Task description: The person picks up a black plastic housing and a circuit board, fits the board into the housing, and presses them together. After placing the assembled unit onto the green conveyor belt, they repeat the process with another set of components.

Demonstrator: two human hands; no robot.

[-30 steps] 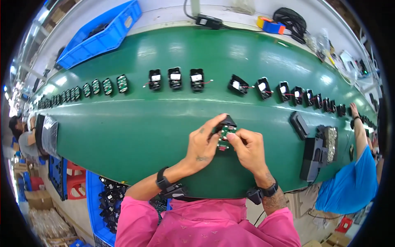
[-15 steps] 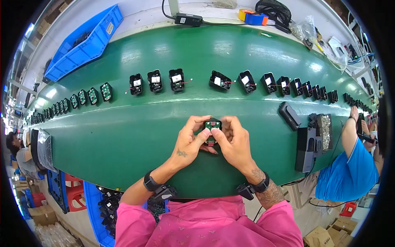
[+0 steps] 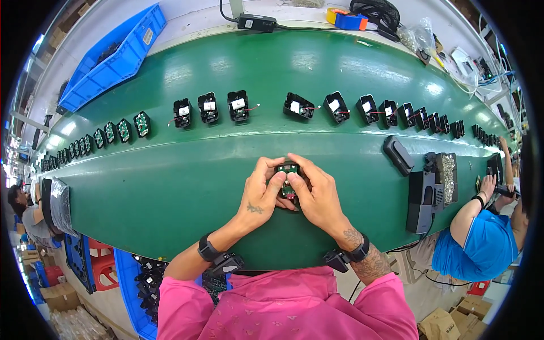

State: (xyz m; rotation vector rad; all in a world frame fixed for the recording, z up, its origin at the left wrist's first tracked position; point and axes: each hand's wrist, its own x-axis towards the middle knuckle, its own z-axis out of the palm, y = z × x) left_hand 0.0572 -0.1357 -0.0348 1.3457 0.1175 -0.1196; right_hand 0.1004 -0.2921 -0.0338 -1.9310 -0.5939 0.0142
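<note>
Between my two hands, above the green table, is a small black housing with a green circuit board (image 3: 288, 193) in its open face. My left hand (image 3: 258, 195) grips its left side, with the thumb pressed on the board. Closed round the right side, my right hand (image 3: 318, 195) also has its thumb on the board, and its fingers curl over the far edge. My thumbs and fingers cover much of the board. A reddish part shows at the board's near end.
Black housings with white blocks and thin wires (image 3: 238, 107) line the table (image 3: 170, 187). More housings with green boards (image 3: 141, 124) stand left. A blue crate (image 3: 127, 56) sits back left. A black case (image 3: 398, 155) and metal-parts tray (image 3: 447, 178) are right, near a co-worker in blue (image 3: 476, 243).
My right fingers have moved from beside the housing to curl over its far edge. Both thumbs stay on the board. The co-worker's arm at right has drawn nearer to their body.
</note>
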